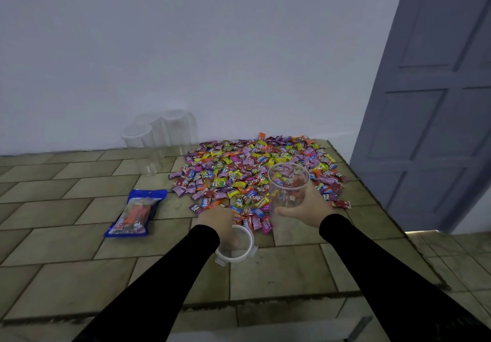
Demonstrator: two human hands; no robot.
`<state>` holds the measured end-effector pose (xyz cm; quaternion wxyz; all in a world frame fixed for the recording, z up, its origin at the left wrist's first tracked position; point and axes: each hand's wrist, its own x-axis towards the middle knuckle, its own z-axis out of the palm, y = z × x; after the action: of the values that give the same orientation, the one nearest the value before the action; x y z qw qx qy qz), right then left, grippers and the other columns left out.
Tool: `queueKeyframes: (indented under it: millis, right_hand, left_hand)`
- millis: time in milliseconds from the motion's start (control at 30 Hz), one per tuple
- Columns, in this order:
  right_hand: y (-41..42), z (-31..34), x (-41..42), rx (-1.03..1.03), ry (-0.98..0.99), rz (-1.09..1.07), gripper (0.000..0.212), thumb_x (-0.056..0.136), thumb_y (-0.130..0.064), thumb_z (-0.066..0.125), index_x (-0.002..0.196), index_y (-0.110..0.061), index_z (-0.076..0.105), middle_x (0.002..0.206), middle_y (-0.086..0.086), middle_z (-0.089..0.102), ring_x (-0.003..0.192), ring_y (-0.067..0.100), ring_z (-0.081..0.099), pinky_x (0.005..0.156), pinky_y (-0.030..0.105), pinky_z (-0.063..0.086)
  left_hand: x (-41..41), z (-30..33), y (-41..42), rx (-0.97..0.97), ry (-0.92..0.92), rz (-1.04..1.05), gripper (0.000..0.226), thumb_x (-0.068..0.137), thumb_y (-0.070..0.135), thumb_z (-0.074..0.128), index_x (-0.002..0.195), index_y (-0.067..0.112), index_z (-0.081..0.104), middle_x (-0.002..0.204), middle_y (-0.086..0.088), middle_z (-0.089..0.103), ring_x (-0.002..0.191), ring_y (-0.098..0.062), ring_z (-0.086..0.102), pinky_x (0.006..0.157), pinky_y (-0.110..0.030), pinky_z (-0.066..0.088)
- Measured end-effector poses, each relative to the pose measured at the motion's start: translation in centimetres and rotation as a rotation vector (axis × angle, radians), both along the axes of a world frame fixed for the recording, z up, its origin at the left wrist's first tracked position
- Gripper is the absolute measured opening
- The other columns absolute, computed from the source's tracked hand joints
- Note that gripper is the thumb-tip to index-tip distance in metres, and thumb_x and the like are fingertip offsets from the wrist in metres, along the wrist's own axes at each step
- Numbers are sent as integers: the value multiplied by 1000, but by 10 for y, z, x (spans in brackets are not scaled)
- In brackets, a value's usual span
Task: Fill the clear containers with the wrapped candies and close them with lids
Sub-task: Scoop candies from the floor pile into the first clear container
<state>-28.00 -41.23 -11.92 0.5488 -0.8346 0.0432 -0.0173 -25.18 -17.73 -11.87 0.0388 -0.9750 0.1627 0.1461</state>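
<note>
While our right hand (305, 210) wraps its fingers and thumb around the lower part of a clear container (289, 185), we hold that container upright and lifted off the surface, its open mouth facing up. Our thumb shows on the near left side of the wall, and the palm cups the right side. We cannot tell whether anything lies inside it, since the candies behind show through the clear wall.

To the left of that grip and a little nearer to us, our left hand (216, 221) curls its fingers down onto a white-rimmed lid (235, 246), gripping it at its far edge; the lid sits low, at or just above the tiled counter (79, 209), and we cannot tell whether it touches. Both our arms wear black sleeves.

Just beyond both hands spreads the pile of wrapped candies (252, 169), a wide, flat scatter of purple, yellow, red and orange wrappers; its nearest pieces lie between our two hands.

Farther left of the lid hand lies a blue bag (136, 213), flat on the tiles and apart from the pile. Beyond it, against the white wall (186, 49), stands a cluster of lidded clear containers (159, 137). Well right of the held container stands a grey panelled door (438, 102).
</note>
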Motion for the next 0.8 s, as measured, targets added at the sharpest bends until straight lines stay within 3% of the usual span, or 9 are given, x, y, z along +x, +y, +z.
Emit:
queueKeyframes:
  millis: [67, 133, 200, 333, 433, 500, 633, 733, 800]
  right_hand:
    - [0, 5, -3, -57, 10, 0, 95, 49, -38, 94, 126, -22, 41, 115, -9, 57, 105, 6, 57, 82, 20, 48]
    - [-3, 6, -4, -144, 13, -9, 120, 34, -52, 95, 135, -25, 37, 124, -5, 52, 113, 12, 54, 93, 31, 50]
    - [-10, 10, -8, -297, 35, 16, 125, 38, -43, 97, 143, -26, 29, 130, 1, 40, 117, 17, 45, 100, 33, 42]
    - [-24, 13, -10, -479, 124, 52, 102, 73, -11, 81, 151, -21, 16, 139, 6, 26, 117, 17, 40, 89, 20, 34]
    - [-29, 3, -1, -567, 101, 7, 74, 87, 2, 58, 149, -20, 25, 139, 9, 29, 120, 20, 40, 92, 22, 36]
    - [-34, -6, 7, -655, 79, -25, 58, 91, -2, 53, 144, -20, 36, 139, 9, 33, 128, 26, 36, 100, 32, 38]
    - [-38, -25, 18, -827, 56, -40, 34, 96, -24, 51, 130, -23, 48, 135, 6, 37, 126, 27, 37, 101, 42, 38]
    - [-37, -33, 27, -954, 38, 1, 39, 98, -32, 47, 136, -24, 44, 147, 7, 29, 137, 28, 27, 109, 46, 30]
    - [-38, -37, 35, -973, 24, 19, 42, 99, -29, 46, 139, -24, 40, 152, 7, 23, 140, 30, 23, 112, 50, 27]
  left_hand:
    - [-1, 1, -4, 59, -58, -13, 29, 87, 35, 64, 110, 17, 64, 109, -4, 65, 97, -23, 63, 80, -35, 52]
    - [0, 5, -11, 37, -112, -26, 27, 95, 22, 53, 120, 14, 58, 120, -9, 58, 106, -27, 59, 84, -38, 50]
    - [2, 8, -21, -51, -123, -42, 37, 96, 19, 48, 133, 16, 50, 131, -12, 48, 115, -31, 54, 93, -43, 48]
    - [6, 9, -43, -191, -70, -38, 41, 95, 29, 52, 134, 16, 48, 133, -13, 43, 117, -32, 50, 94, -41, 46]
    - [8, 0, -54, -261, 61, 6, 50, 91, 36, 62, 133, 14, 45, 134, -13, 35, 119, -32, 46, 94, -39, 44]
    - [10, -5, -61, -277, 77, 18, 52, 91, 35, 64, 134, 14, 43, 135, -14, 32, 118, -32, 48, 94, -39, 43]
    - [19, -9, -68, -333, 43, 69, 47, 94, 26, 60, 135, 13, 40, 138, -16, 30, 112, -34, 52, 88, -35, 42]
    - [28, -14, -70, -365, -1, 102, 39, 96, 12, 54, 133, 13, 39, 144, -17, 24, 111, -36, 53, 84, -37, 44]
    - [36, -21, -71, -389, -30, 72, 43, 96, 8, 52, 136, 16, 39, 150, -13, 18, 122, -36, 46, 93, -41, 45]
